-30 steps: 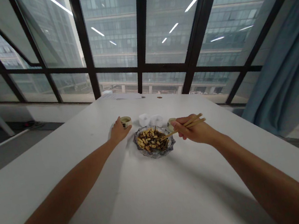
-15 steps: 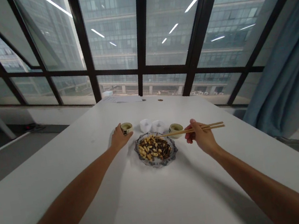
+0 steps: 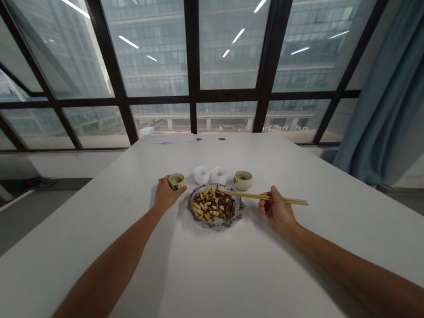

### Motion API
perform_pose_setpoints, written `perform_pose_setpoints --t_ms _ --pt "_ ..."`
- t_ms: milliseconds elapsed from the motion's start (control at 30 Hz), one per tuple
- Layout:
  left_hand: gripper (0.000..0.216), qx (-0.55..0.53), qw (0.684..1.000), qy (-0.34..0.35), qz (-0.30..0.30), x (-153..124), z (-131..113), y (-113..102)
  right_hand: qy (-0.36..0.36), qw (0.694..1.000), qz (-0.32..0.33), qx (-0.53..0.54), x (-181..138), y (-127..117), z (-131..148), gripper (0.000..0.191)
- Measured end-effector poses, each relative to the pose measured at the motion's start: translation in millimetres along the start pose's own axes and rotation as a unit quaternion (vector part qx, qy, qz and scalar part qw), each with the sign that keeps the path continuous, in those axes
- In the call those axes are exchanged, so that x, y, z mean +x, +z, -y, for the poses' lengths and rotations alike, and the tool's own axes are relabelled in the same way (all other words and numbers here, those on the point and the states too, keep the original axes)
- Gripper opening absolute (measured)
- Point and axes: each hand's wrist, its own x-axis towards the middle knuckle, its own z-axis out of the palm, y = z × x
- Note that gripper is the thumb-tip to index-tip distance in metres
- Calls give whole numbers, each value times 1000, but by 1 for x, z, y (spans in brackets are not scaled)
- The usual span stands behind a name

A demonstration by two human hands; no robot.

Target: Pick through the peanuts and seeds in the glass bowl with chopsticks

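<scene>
My left hand (image 3: pixel 165 193) is wrapped round a small pale-green teacup (image 3: pixel 176 181) with dark writing on its side. In my right hand (image 3: pixel 278 209) is a pair of wooden chopsticks (image 3: pixel 257 195), their tips at the upper edge of the heap in the dish. That scalloped glass dish (image 3: pixel 222 225) holds peanuts in their shells (image 3: pixel 207 206) on the left and dark striped seeds (image 3: pixel 227 207) on the right. Just beyond the chopsticks stands a second pale-green teacup (image 3: pixel 243 180), touched by neither hand.
Two small white cups (image 3: pixel 201 175) stand side by side behind the dish. Papers (image 3: pixel 173 137) lie at the far end of the white table (image 3: pixel 215 286). Windows rise beyond it, and a blue curtain (image 3: pixel 382 101) hangs at the right.
My right hand has come lower and nearer with the chopsticks, which now slope down to the right and no longer cross the right teacup. The view has shifted slightly; my left hand stays on its teacup.
</scene>
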Motion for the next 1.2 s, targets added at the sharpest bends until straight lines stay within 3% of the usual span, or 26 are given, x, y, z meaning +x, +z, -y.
perform_pose_setpoints --t_ms 133,300,533,667,767,900,1067,1200 --pt "70 -6 1000 -2 -4 1 3 2 -55 996 32 -56 -3 7 5 61" --pt "71 -18 1000 -17 -2 -4 7 -1 -126 982 22 -140 -15 10 16 59" --pt "70 -21 999 -25 -6 -10 3 -9 -197 911 169 -320 -13 1 25 44" --pt "67 -26 999 -18 -9 -10 -2 -11 -225 887 204 -347 -10 6 26 41" --pt "71 -24 999 -32 -11 -9 -4 -9 -218 895 201 -333 -11 10 27 46" --pt "71 -22 999 -38 -13 -7 -4 -7 -185 937 159 -249 -15 14 23 55" --pt "73 -19 999 -46 -11 -7 -6 -2 -66 995 30 -63 -13 11 8 60" --pt "74 -21 998 -51 9 -10 -9 -2 25 999 -33 35 -8 5 -1 62"
